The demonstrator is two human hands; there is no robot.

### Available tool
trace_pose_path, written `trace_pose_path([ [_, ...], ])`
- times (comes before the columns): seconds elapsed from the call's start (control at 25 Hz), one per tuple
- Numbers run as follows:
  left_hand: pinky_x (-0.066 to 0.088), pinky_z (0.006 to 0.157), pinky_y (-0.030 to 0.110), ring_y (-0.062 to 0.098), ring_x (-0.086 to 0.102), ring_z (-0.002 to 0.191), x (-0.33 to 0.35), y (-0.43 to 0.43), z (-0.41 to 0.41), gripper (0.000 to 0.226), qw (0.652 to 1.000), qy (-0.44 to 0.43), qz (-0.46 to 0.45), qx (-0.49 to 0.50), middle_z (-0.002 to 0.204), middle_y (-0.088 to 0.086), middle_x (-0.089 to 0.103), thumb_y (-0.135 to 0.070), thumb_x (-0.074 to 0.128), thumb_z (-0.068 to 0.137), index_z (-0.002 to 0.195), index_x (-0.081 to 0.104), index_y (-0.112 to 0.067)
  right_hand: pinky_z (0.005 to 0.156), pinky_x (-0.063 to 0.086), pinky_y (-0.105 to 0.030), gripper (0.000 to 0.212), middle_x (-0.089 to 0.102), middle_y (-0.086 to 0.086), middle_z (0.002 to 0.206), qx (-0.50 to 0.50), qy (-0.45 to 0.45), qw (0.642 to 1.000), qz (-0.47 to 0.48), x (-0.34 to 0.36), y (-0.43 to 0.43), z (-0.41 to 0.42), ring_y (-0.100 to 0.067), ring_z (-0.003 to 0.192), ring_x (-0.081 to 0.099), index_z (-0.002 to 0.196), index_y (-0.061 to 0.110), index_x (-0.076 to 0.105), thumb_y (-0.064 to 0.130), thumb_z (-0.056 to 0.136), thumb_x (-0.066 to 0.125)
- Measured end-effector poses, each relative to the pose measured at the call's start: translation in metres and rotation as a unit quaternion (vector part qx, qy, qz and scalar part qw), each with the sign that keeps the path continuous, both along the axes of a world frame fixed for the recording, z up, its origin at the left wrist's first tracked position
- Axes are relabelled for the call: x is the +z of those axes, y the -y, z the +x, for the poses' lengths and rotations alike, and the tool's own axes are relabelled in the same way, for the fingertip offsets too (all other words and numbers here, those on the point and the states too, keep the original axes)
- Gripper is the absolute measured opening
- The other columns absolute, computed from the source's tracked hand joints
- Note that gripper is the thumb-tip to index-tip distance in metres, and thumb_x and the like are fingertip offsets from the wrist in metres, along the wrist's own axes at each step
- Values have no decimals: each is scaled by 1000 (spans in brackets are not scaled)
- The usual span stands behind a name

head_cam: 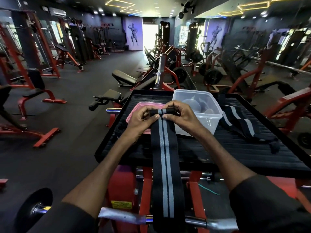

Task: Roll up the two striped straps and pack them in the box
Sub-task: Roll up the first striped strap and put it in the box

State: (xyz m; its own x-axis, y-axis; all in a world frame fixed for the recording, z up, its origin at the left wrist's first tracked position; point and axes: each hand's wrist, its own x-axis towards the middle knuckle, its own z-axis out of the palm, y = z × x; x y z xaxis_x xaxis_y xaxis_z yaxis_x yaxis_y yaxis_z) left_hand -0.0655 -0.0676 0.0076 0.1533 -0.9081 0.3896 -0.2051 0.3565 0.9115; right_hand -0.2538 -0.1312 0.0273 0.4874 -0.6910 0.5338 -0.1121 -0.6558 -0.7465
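Both hands pinch the rolled far end of one striped strap point(164, 157) — the left hand point(143, 118) and right hand point(178, 115) each curl fingers and thumb round the small roll, just in front of the clear box point(217, 116). The unrolled length runs toward the person across the black platform point(235, 153). The second strap point(239, 121) lies loose to the right of the box (a pink lid point(134, 107) sits on its left)

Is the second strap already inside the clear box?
No, the second strap lies loose on the black platform, right of the clear box.
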Motion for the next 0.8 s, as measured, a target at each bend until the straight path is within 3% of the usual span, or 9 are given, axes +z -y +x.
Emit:
trace_pose_path([
  [0.08,48,77,12,-7,65,82,-5,-6,1,24,998,44,-31,10,97,-9,71,0,73,87,108,69,-11,86,56,-49,23,71,-13,99,-6,5,1000,21,-13,-11,-2,-30,94,70,108,5,66,10,87,77],
  [0.16,47,74,9,-10,63,78,-11,-16,1,27,997,65,-36,2,88,-18,73,-3,77,85,102,71,-22,83,55,-35,24,71,-9,98,25,28,992,118,-19,-27,-7,-19,92,68,110,1,66,2,88,75],
  [0.28,49,75,10,-5,69,82,-17,-27,-4,29,997,63,-17,-41,87,-17,76,-3,80,81,99,72,-24,74,53,-23,20,73,-6,96,79,97,939,321,-7,-44,-16,-11,84,68,110,-2,68,2,90,69],
  [0.36,50,74,11,-3,70,81,-20,-33,-9,30,996,66,-13,-54,84,-15,77,-3,81,79,97,73,-25,70,56,-19,19,76,-6,95,71,137,914,375,1,-47,-18,-10,79,70,109,3,71,4,92,66],
  [0.6,53,71,12,-1,71,77,-18,-37,-14,32,998,-6,-30,-60,81,-11,78,2,83,72,91,74,-22,66,43,-22,30,67,-3,94,33,-38,947,317,-6,-53,-33,-9,84,59,107,7,71,35,94,69],
  [0.72,53,65,11,-2,71,73,3,-30,-18,28,997,-41,-51,-51,76,-11,78,6,80,74,89,73,-16,77,45,-32,28,66,-3,89,34,-49,965,256,23,-46,-31,-15,85,58,101,10,73,36,98,65],
  [0.8,56,69,14,1,72,76,26,-21,-15,25,993,-72,-84,-50,79,-9,78,5,78,77,92,73,-15,83,45,-39,21,67,0,86,31,-36,975,217,51,-38,-23,-18,88,60,94,17,74,36,98,66],
])
